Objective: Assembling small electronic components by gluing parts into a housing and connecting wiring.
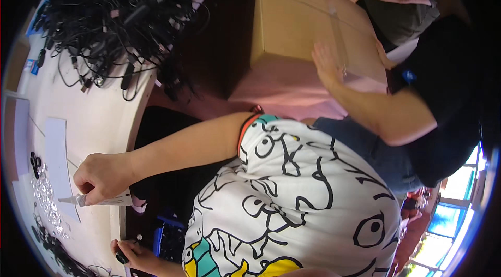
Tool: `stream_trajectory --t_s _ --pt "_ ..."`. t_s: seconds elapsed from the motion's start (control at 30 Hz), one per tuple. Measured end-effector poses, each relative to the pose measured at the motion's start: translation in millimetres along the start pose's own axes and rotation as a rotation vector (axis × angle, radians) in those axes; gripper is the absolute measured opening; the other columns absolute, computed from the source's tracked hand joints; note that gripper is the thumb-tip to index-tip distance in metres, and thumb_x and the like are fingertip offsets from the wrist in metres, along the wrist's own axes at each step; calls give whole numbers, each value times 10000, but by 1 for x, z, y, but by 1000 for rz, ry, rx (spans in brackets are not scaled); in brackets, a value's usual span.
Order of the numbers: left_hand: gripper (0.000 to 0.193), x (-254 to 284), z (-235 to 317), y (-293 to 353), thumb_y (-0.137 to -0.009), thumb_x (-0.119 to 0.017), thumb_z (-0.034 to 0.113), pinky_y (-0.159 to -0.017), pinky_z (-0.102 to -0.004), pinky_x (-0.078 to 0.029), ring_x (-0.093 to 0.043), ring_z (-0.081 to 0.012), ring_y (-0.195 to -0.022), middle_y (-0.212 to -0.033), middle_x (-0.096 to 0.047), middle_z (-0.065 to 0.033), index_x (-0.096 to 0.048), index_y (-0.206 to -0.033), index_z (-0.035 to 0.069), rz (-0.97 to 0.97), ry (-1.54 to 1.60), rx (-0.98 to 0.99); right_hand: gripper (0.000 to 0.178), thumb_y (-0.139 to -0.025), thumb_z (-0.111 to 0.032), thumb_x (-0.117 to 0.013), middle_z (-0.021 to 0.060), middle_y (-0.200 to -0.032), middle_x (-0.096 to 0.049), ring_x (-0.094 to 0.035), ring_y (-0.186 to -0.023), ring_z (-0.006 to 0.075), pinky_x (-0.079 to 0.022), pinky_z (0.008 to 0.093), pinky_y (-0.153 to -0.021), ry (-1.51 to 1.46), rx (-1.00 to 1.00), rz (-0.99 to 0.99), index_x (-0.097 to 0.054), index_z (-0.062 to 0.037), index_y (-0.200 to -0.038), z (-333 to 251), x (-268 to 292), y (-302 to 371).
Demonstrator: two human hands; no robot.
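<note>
My right hand (104, 173) reaches over the pale table, its fingers closed on a light-coloured thing with a pointed tip (70, 200). A white strip-like part (119, 200) shows beneath the hand toward the table edge; whether it belongs to the pointed thing I cannot tell. Lower down, at the table's edge, my left hand (141, 259) is closed on a small black oval piece (122, 255). Beyond my right hand lie a scatter of small shiny clear pieces (48, 193) and a flat white sheet (56, 146).
A big heap of black cables (120, 16) covers the table's far end. Another person's hands (327, 65) rest on a large cardboard box (292, 21); further hands touch it too. A blue container (166, 235) sits below the table edge. More black cables (52, 248) lie at lower left.
</note>
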State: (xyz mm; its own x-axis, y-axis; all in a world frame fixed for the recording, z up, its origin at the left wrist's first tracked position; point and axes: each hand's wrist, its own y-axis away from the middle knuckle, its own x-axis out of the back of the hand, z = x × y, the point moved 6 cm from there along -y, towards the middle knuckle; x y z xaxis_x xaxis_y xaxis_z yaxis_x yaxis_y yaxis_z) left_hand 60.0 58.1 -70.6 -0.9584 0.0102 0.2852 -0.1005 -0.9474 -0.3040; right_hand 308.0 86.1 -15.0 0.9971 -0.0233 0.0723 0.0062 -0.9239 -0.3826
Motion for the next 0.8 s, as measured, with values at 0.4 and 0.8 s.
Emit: stream_trajectory --t_s 0.4,0.8 --pt "257 -62 15 27 -831 -535 127 -528 -146 -329 -431 -36 -615 -739 -479 5 -469 -1043 -3 -170 376 407 226 -672 -164 -658 126 -608 -551 -535 -541 197 -402 293 -492 -184 -23 64 -519 13 -647 -17 -27 39" --pt "161 -53 32 33 -781 -549 98 -537 -167 -288 -385 -51 -590 -711 -450 7 -507 -891 -12 -277 268 355 216 -673 -134 -668 107 -625 -531 -521 -553 197 -393 293 -492 -103 83 192 -511 13 -653 -43 -10 50"
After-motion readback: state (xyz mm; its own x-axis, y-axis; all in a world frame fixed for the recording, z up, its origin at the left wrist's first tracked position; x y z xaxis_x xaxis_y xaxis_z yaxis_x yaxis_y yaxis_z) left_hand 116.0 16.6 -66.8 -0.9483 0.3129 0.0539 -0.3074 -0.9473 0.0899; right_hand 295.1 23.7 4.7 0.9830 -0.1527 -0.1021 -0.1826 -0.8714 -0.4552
